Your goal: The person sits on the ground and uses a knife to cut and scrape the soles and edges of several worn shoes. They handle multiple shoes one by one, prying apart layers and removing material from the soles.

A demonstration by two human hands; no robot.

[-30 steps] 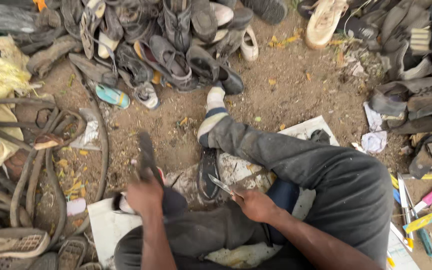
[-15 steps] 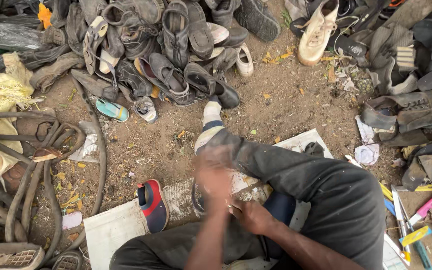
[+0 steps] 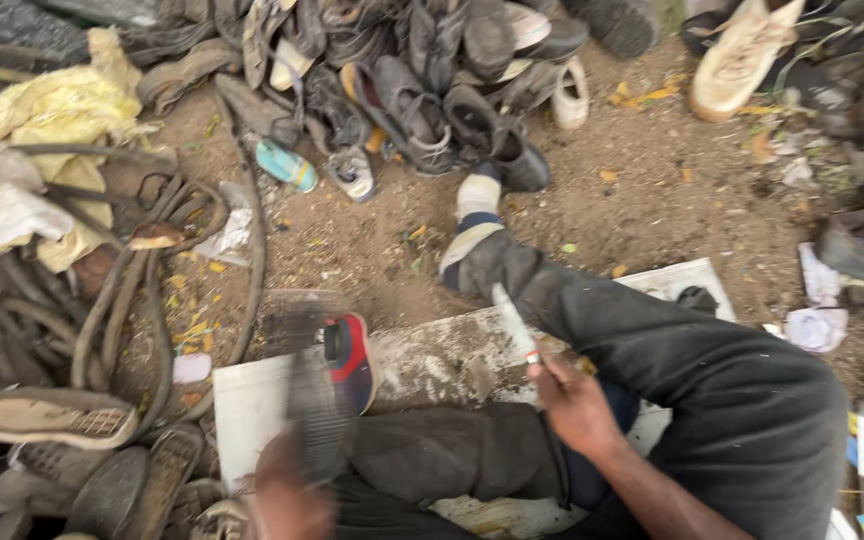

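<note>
The left hand (image 3: pixel 287 500), blurred, now seems to grip a dark sole (image 3: pixel 314 400), lifted beside the red-and-black shoe (image 3: pixel 352 360) on the white surface (image 3: pixel 252 400). The right hand (image 3: pixel 577 405) grips a knife (image 3: pixel 514 325). Beyond, piled shoes (image 3: pixel 432 90).

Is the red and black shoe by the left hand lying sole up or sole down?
Cannot tell. The red and black shoe lies on the white board, half hidden behind a blurred dark sole in the left hand.
</note>
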